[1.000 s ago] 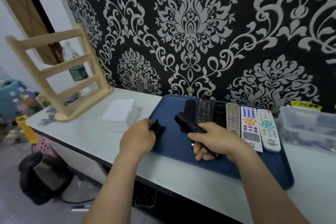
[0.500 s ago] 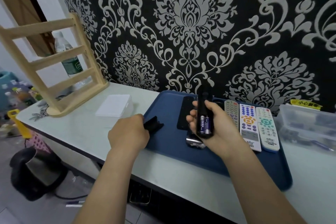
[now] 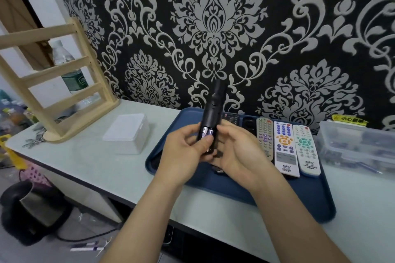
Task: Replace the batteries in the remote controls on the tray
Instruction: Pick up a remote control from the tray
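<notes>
I hold a black remote (image 3: 213, 109) upright above the blue tray (image 3: 277, 198), its back towards me. The battery bay is uncovered and two batteries (image 3: 206, 132) show inside. My left hand (image 3: 181, 151) grips the remote's lower end from the left, thumb on the batteries. My right hand (image 3: 239, 151) holds it from the right, fingers curled behind it. Three light remotes (image 3: 285, 147) lie side by side on the tray's right part, and dark remotes (image 3: 248, 123) lie at its back. I cannot tell where the battery cover is.
A white lidded box (image 3: 128, 132) sits left of the tray. Further left a wooden rack (image 3: 57, 83) stands in front of a water bottle (image 3: 70, 70). A clear plastic bin (image 3: 359, 145) is at the right. A kettle (image 3: 32, 209) stands on the floor below.
My right hand lifted the black remote off the tray and turned it upright. My left hand came over from the tray's left edge and took hold of the remote's lower end.
</notes>
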Available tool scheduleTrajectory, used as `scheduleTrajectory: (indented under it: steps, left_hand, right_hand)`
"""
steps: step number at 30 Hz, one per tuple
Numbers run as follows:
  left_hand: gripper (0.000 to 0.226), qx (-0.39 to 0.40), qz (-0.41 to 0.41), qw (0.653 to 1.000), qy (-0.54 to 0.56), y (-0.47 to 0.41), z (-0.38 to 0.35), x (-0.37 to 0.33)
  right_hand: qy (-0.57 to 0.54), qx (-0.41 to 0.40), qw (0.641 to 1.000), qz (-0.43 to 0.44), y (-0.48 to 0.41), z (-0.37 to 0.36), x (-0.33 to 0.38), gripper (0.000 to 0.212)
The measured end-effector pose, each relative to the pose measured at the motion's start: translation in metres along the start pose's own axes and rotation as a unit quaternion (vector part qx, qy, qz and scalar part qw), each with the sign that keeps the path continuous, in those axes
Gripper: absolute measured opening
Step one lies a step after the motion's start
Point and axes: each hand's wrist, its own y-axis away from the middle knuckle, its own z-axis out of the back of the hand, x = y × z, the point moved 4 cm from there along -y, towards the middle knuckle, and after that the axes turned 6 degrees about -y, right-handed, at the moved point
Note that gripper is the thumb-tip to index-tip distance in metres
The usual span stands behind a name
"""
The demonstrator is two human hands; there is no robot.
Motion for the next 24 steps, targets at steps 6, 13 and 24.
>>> scheduleTrajectory:
  steps: [6,13,24]
  left_hand:
    - [0.034,0.026,-0.016,0.999,-0.022,0.000,-0.002,0.003]
    - [0.046,-0.104,-0.193,0.929,-0.299,0.000,0.007,-0.005]
    - [0.032,-0.073,-0.294,0.881,-0.363,0.005,-0.001,-0.013]
  right_hand:
    - [0.005,0.031,0.999,-0.020,0.002,-0.001,-0.003,0.029]
    - [0.026,0.029,0.999,0.020,0.008,0.000,0.009,0.029]
    - [0.121,-0.020,0.989,0.078,0.010,0.003,0.017,0.037]
